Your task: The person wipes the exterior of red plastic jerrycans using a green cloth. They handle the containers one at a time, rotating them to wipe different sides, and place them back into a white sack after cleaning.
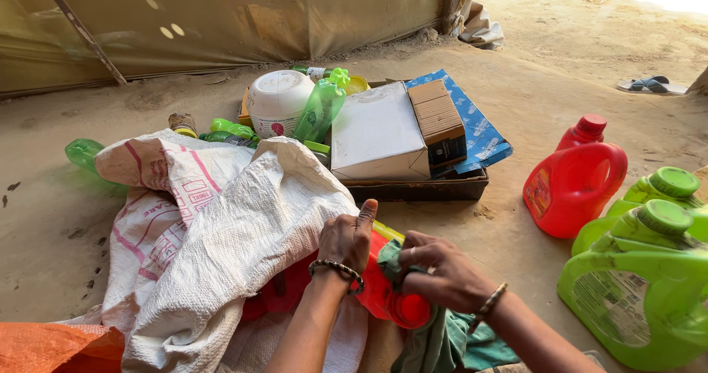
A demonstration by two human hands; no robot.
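My left hand [345, 239] grips the edge of a white woven sack [221, 233] with pink print, thumb up, right over a red plastic jug [383, 292] that lies half inside the sack. My right hand [442, 273] presses a green cloth [435, 340] against the jug near its red cap [409, 310]. A yellow strip [387, 231] shows beside the left thumb. Both wrists wear beaded bracelets.
A red handled jug [575, 181] and two green jugs [649, 284] stand at right. Behind the sack, a dark tray [420, 189] holds a white box [376, 133], a brown box [439, 119], green bottles [321, 107] and a white bowl [279, 100]. An orange sack [51, 347] lies bottom left; a sandal [653, 85] far right.
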